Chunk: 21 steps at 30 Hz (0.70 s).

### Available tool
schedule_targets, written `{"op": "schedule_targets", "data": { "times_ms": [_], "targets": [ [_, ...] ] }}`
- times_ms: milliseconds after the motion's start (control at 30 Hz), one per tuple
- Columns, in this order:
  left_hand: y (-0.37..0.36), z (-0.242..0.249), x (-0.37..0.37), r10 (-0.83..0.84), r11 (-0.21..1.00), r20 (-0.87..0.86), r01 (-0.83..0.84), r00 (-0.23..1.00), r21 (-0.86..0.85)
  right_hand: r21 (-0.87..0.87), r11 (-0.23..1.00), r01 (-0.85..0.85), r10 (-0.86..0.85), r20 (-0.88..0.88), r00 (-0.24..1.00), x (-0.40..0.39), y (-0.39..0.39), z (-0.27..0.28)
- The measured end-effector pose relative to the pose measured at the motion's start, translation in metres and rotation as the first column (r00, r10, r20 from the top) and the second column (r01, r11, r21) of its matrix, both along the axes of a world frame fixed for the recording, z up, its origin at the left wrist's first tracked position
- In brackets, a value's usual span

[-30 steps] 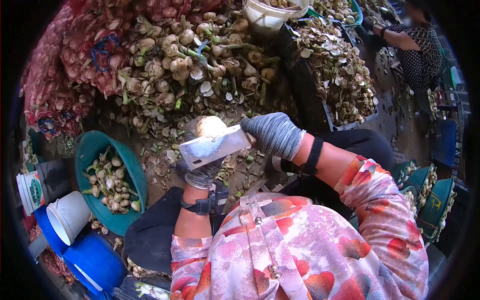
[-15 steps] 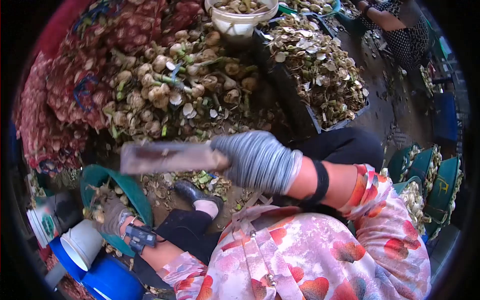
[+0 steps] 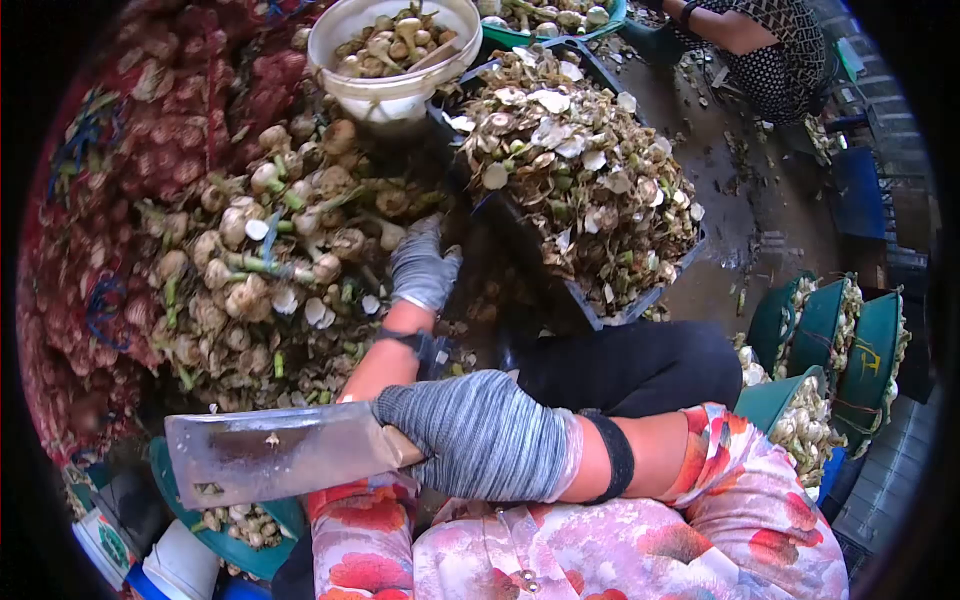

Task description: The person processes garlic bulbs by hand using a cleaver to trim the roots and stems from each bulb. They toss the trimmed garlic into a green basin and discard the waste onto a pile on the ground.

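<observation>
My right hand (image 3: 475,432), in a grey striped knit glove, is wrapped around the handle of a cleaver (image 3: 275,452). Its wide blade points left, across the front of my body. Beyond it, my left hand (image 3: 425,265), in a grey and white glove, reaches to the right edge of a heap of garlic bulbs (image 3: 250,290) with green stems. The fingers lie beside a garlic bulb (image 3: 388,234), with the thumb apart from them; no firm hold on it shows. My left forearm passes behind the cleaver and my right hand.
A black crate (image 3: 540,270) heaped with trimmings stands ahead to the right, beside a white bucket (image 3: 395,95) of bulbs. Red mesh sacks (image 3: 90,330) line the left. Green baskets (image 3: 815,330) stand at right, a green tub (image 3: 240,555) at lower left. Another person (image 3: 765,45) sits at upper right.
My left hand has left the green tub at lower left and moved up to the garlic heap. The cleaver in my right hand has come lower and nearer my body. The view has shifted.
</observation>
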State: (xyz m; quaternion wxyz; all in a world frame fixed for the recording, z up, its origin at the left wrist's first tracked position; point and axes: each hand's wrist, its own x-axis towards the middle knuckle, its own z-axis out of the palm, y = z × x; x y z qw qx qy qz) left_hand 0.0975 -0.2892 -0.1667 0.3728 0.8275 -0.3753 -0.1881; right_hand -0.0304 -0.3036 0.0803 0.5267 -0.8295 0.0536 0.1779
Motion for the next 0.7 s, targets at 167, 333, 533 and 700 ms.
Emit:
{"op": "schedule_targets", "data": {
  "times_ms": [167,333,533,700],
  "targets": [
    [-0.044,-0.097,0.006,-0.222,0.824,0.459,-0.086,0.86,0.56,0.04,0.992,0.116,-0.114,-0.038,0.993,0.013,-0.015,-0.006],
    [0.016,-0.076,-0.011,-0.479,0.72,0.51,-0.013,0.715,0.694,-0.002,0.989,0.146,-0.146,0.018,0.989,0.014,-0.018,-0.014],
    [0.124,-0.074,-0.032,-0.368,0.776,0.565,-0.09,0.739,0.624,0.006,0.949,0.314,-0.311,0.161,0.937,0.007,-0.014,-0.016],
    [0.176,0.0,-0.042,0.245,0.95,0.013,-0.242,0.97,0.197,0.054,0.882,0.468,-0.47,0.168,0.866,0.01,-0.01,-0.042]
  ]
}}
